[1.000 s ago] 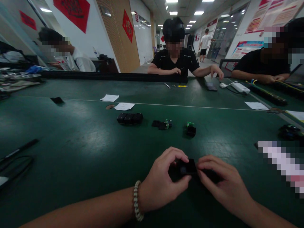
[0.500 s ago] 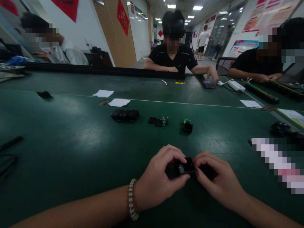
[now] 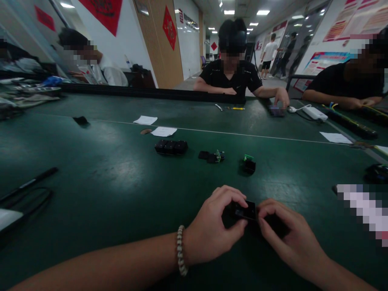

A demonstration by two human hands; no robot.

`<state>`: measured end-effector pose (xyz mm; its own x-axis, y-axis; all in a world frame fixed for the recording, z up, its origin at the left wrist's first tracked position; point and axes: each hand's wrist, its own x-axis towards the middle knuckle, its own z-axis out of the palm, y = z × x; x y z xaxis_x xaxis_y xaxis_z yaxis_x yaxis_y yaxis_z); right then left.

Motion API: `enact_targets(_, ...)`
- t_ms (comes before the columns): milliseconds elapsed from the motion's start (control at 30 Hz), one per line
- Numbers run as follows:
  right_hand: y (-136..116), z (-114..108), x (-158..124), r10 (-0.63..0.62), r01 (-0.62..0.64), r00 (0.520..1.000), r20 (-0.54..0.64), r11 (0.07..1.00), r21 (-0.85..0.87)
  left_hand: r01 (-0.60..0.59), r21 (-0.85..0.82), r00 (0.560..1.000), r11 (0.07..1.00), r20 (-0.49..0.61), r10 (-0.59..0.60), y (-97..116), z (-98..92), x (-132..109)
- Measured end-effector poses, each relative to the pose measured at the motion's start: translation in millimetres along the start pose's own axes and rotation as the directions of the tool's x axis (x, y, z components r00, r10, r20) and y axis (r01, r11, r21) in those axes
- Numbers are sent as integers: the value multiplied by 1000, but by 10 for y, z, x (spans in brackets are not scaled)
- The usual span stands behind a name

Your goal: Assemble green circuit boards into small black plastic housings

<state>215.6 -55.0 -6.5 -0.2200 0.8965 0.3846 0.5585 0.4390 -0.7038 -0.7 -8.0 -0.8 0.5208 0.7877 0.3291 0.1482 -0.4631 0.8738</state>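
Observation:
My left hand (image 3: 216, 224), with a beaded bracelet on its wrist, grips a small black rectangular case (image 3: 249, 210) between thumb and fingers, just above the table. At the case's right end, my right hand (image 3: 286, 230) has thumb and forefinger pinched together. Whether these fingertips hold a small piece or only touch the case's edge cannot be made out. Beyond the hands lies a black open housing with a green circuit board (image 3: 249, 165). Left of it is another black part with a green board (image 3: 214, 156), then a row of joined black cases (image 3: 171, 147).
The dark green table (image 3: 121, 210) carries paper slips (image 3: 164, 131) and a black cable (image 3: 42, 198) at left. A blurred-out pale strip (image 3: 363, 206) lies at right. Across the table, a person in black (image 3: 227, 76) rests a hand near a small device. Other people sit on both sides.
The view has swung a little to the left, so everything appears further right. Both hands keep nearly the same hold at the black case, whose top has tilted slightly.

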Motion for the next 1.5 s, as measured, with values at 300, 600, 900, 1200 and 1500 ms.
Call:
enact_targets(300, 39, 8, 3, -73, 72, 995, -67, 997, -9, -10, -2, 1000, 1000, 23, 10, -9, -7, 12)
enact_targets(600, 60, 29, -15, -35, 33, 992, -121, 999, -18, 34, -98, 999, 995, 29, -31, -103, 37, -11)
enact_targets(900, 33, 18, 23, -108, 106, 988, -106, 994, -27, 85, -112, 996, 990, 34, -82, -104, 37, 4)
enact_targets(1200, 71, 26, -37, -91, 78, 989, -116, 991, -113, 161, -143, 987, 976, 39, -157, -57, 33, 9)
enact_targets(1500, 84, 21, -34, -168, 156, 983, -81, 979, -130, 299, -212, 954, 930, 53, -295, -4, 51, 20)
